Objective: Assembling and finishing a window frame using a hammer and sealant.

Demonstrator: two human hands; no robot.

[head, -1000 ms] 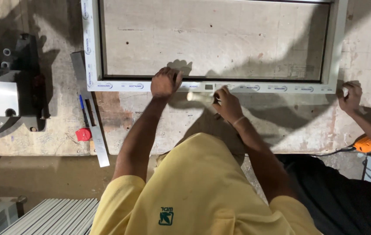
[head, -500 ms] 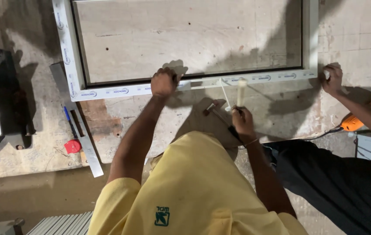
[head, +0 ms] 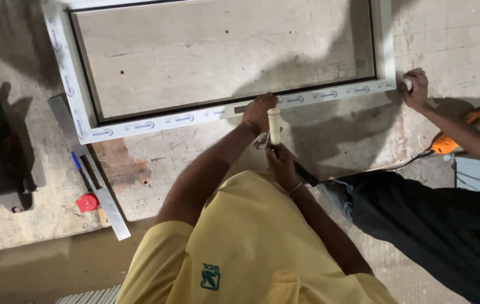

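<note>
— Where was the window frame (head: 138,125)?
— Flat on the tabletop (head: 37,217), its near rail running left to right, just beyond both hands.
— And the hands?
— The left hand (head: 259,111) pressed closed on that rail; the right hand (head: 281,163), just short of it, gripped an upright mallet (head: 274,125). A co-worker's hand (head: 415,87) held the frame's right corner. A steel ruler (head: 102,197) lay near the left edge.

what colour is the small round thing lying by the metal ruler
Red: the small round red object beside the flat metal ruler, head view.
</note>
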